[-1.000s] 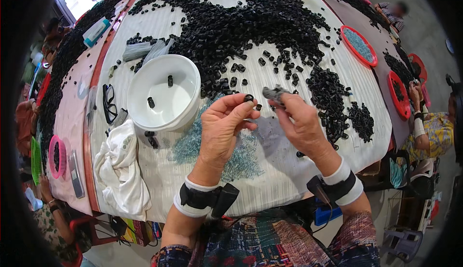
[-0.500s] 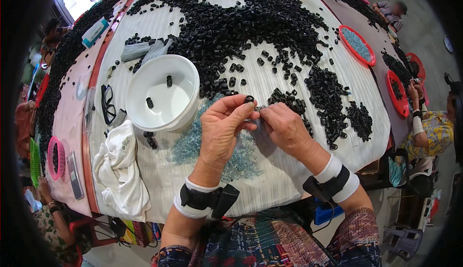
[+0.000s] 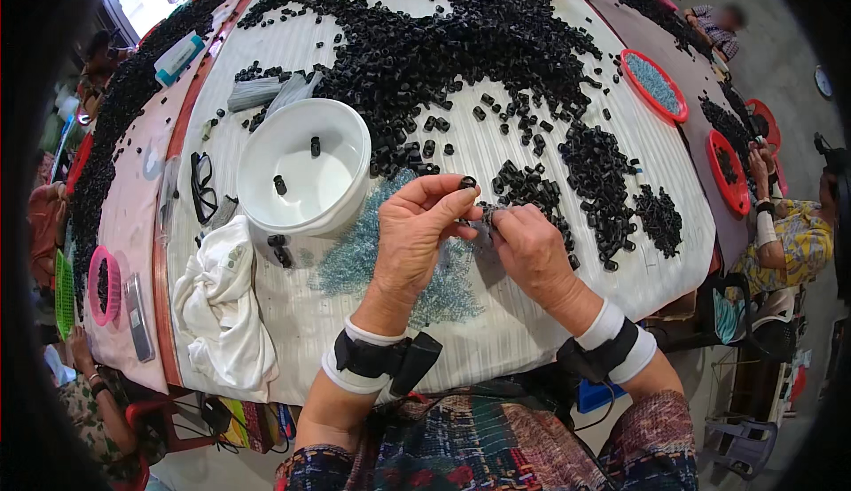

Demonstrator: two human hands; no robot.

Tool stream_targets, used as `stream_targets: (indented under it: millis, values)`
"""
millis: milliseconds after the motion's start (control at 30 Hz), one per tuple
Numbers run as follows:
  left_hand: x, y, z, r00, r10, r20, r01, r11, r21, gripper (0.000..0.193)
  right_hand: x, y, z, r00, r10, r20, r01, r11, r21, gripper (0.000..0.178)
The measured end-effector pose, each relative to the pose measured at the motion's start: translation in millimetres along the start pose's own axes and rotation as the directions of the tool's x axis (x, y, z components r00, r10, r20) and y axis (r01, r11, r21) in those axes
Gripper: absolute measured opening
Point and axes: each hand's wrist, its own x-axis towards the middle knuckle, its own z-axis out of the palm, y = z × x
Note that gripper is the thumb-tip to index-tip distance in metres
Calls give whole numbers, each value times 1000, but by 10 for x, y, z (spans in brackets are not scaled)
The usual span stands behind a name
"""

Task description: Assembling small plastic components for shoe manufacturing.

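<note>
Between the thumb and forefinger of my left hand [image 3: 415, 234] sits a small black cylindrical part [image 3: 468, 183], its open end facing up. My right hand [image 3: 534, 252] is closed in a pinch close beside it, on something too small to make out. Under my hands a heap of fine pale-blue pieces [image 3: 350, 265] is spread over the cloth. A white bowl [image 3: 257, 198] left of my left hand has two black parts inside. Several loose black parts [image 3: 532, 185] lie just beyond my right hand.
A large pile of black parts [image 3: 443, 48] covers the far table. Eyeglasses [image 3: 203, 191], a white cloth [image 3: 222, 314] and bundled grey strips [image 3: 255, 94] lie at left. A red tray [image 3: 654, 85] of pale-blue pieces stands at right. Other people work at both sides.
Both hands have shifted slightly to the right, keeping their pinches. The black part stays in my left fingers. The whole view has moved a little.
</note>
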Motion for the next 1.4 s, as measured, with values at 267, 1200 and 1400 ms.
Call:
stream_targets:
  millis: [267, 1200, 1400]
  values:
    - [-26, 11, 17, 999, -37, 8, 37, 999, 3, 17, -29, -122, 7, 997, 22, -81, -26, 998, -49, 18]
    - [-110, 12, 122, 1000, -1, 19, -6, 934, 357, 20, 310, -134, -238, 941, 85, -328, 14, 957, 290, 19]
    - [-113, 34, 140, 999, -11, -32, 22, 922, 387, 18, 299, -177, -238, 949, 75, -305, -1, 972, 237, 21]
